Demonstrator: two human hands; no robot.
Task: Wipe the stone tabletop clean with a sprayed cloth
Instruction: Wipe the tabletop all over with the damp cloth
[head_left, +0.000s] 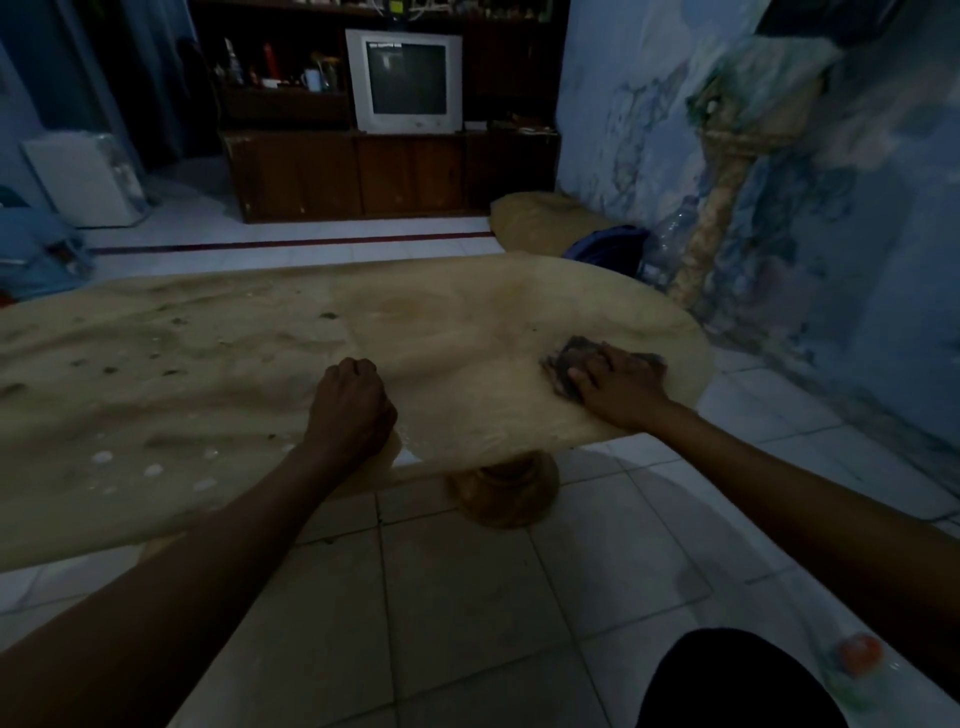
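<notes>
The smooth, tan stone counter (260, 364) is oval, speckled with dark spots toward nine o'clock. At three o'clock, the right hand (618, 384) presses flat-fingered on a dark crumpled cloth (563, 364). The left hand (350, 410) rests fisted, holding nothing (a television (405, 78) stands at twelve o'clock).

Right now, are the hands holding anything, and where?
The right hand presses flat on the dark cloth, covering its near part. The left hand is fisted, holding nothing visible.

Table (218, 364): tan stone, matt, pitted and stained toward 9 o'clock. Cloth (566, 364): dark, rumpled fabric. Floor (467, 597): glossy pale tile.
</notes>
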